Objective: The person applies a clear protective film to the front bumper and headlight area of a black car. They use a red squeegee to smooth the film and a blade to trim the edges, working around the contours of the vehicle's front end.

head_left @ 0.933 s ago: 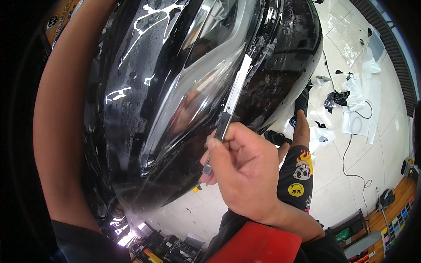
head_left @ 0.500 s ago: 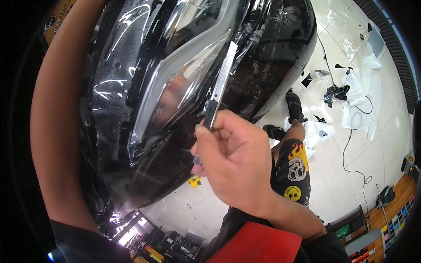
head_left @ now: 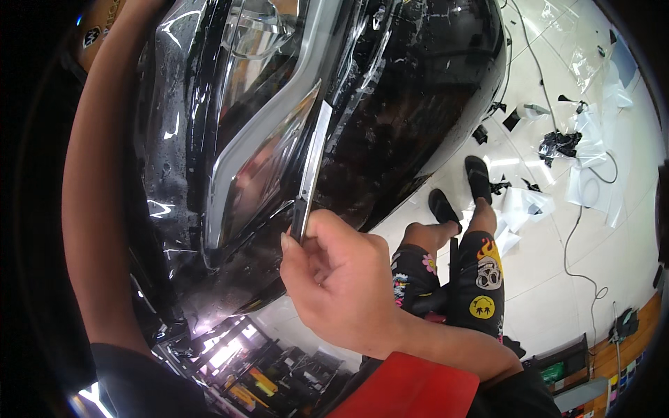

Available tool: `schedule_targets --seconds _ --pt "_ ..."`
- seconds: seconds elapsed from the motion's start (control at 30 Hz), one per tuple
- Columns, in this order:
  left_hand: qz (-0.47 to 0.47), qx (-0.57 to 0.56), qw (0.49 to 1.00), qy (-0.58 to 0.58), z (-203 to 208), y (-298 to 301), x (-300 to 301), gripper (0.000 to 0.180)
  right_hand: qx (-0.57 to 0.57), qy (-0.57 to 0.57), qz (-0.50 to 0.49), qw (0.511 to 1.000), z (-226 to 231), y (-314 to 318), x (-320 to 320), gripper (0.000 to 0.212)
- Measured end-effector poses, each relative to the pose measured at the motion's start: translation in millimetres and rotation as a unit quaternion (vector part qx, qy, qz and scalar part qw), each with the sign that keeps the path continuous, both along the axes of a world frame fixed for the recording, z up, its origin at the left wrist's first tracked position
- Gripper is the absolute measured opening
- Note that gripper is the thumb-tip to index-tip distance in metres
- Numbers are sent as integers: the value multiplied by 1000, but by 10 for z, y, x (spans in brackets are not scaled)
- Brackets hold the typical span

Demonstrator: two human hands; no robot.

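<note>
My right hand (head_left: 345,279) is closed around a snap-off utility knife (head_left: 315,160). Its long silver blade points away from me, over the edge between a car headlight (head_left: 261,160) and the glossy black body panel (head_left: 418,97). Whether the blade tip touches the surface, I cannot tell. Wet-looking clear film with wrinkles and bright reflections (head_left: 174,125) lies over the bodywork left of the headlight. My left forearm (head_left: 104,181) stretches up along the left side, and its hand lies beyond the upper edge of the picture.
On the pale tiled floor at right lie film scraps (head_left: 592,181), crumpled black pieces (head_left: 559,145) and a cable (head_left: 573,244). My legs in black patterned shorts (head_left: 481,279) stand beside the car. A red flat piece (head_left: 411,386) shows at the lower edge; a cardboard box (head_left: 104,21) is upper left.
My right hand and the knife have shifted left, the blade tip dropping lower along the headlight's edge. The view has shifted too, with more of my legs showing. My left forearm remains stretched upward.
</note>
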State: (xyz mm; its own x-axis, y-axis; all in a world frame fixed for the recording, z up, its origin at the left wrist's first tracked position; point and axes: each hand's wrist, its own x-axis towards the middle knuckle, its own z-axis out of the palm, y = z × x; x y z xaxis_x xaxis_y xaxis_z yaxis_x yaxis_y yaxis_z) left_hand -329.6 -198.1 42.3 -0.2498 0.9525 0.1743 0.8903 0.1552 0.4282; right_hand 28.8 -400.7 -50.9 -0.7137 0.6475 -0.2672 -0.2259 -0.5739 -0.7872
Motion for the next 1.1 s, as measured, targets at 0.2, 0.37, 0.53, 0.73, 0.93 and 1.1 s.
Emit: schedule_targets --seconds 0.2,0.37,0.53,0.73,0.93,1.1 --pt "-7 -17 994 107 -19 0 166 44 1 8 -20 1000 -63 -13 -1 13" --pt "-66 -18 987 142 -81 132 -165 43 17 -5 -58 998 -187 -26 -49 8" --pt "-65 -30 993 94 -59 263 -397 43 9 -2 -72 997 -237 -81 -28 12" --pt "-120 -47 985 111 -149 384 -364 39 35 -3 -108 993 -313 -86 -121 17" --pt "-146 -39 966 208 -54 404 -289 36 50 -16 -110 993 -274 -124 -113 18" --pt "-175 -40 951 253 -85 529 -339 36 59 -31 -125 990 -270 -93 -134 21"
